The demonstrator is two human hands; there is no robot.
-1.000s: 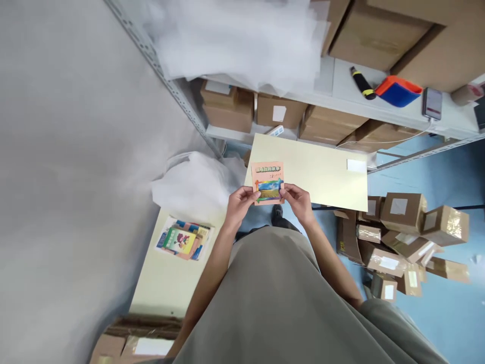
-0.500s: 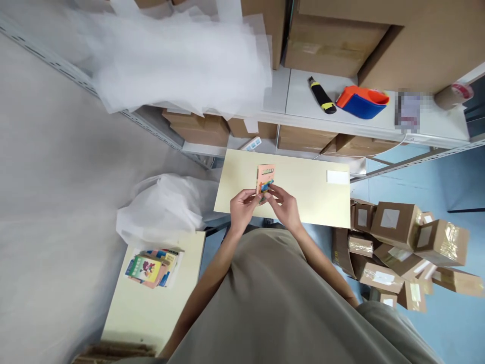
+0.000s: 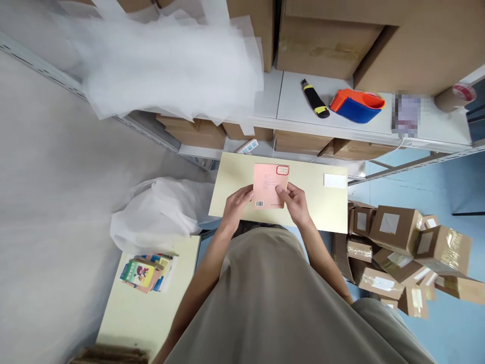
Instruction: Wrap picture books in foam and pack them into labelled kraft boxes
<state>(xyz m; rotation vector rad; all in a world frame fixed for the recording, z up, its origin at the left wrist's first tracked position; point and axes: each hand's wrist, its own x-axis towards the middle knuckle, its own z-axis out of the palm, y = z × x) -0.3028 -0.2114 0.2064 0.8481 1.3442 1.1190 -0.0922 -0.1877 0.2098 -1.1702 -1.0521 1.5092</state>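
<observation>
A thin pink booklet (image 3: 270,184) is held over the pale yellow table (image 3: 310,202), its back cover facing me. A barcode is printed near its lower left corner, and a red-outlined mark sits at its upper right. My right hand (image 3: 295,202) pinches the right edge, thumb on the cover and fingers behind. At the left edge, my left hand (image 3: 235,205) has its fingers closed against the booklet's side; its fingertips are partly hidden there.
A white card (image 3: 335,181) lies at the table's right. On the shelf are a utility knife (image 3: 316,99) and an orange-blue tape dispenser (image 3: 356,106). Several books (image 3: 142,273) lie on the lower left table. White plastic bags (image 3: 155,212) stand nearby; taped cartons (image 3: 394,227) are piled right.
The booklet has been turned over, from its illustrated front to its plain pink back. My hands have moved apart to its two sides. The view has shifted slightly.
</observation>
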